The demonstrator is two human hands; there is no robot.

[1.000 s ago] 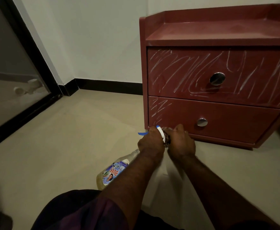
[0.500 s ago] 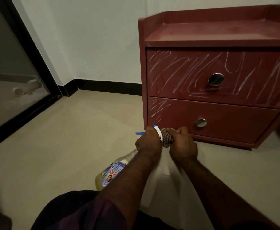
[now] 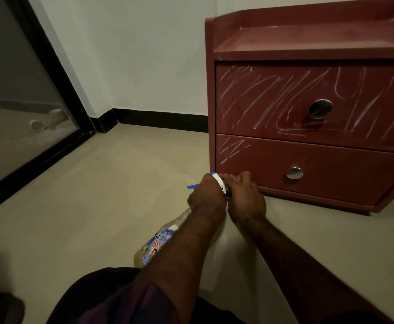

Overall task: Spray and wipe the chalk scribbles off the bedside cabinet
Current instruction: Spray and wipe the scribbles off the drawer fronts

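While I sit on the floor (image 3: 97, 206) facing the cabinet (image 3: 211, 90), both hands are low at its front bottom left corner.

Left hand (image 3: 206, 195): fingers wrapped round the head of the spray bottle (image 3: 158, 242), firm grip. The bottle is tilted, base back toward my lap (image 3: 111, 298). Its body is clear with a colourful label. A blue plastic piece (image 3: 192, 185) of the sprayer head sticks out left of the fist. Can't tell if the base touches the floor.

Right hand (image 3: 245, 197): fingers curled round a checked cloth (image 3: 228, 194), only a sliver of it visible between the two hands. The hands are touching each other. The knuckles sit just in front of the lower drawer (image 3: 343, 183), near its bottom edge. Can't tell if the cloth touches the wood.

Chalk scribbles (image 3: 261, 101): white slanted strokes across the whole top drawer (image 3: 284, 73), round its metal knob (image 3: 320, 109) on both sides. A small patch is on the lower drawer's upper left corner; the rest of that front is plain red, including round its own knob (image 3: 294, 172). The top shelf has a raised lip at the back and left.

Surroundings: pale wall (image 3: 144, 54) with black skirting (image 3: 161, 118) behind, and a black-framed glass door (image 3: 16, 113) on the left.
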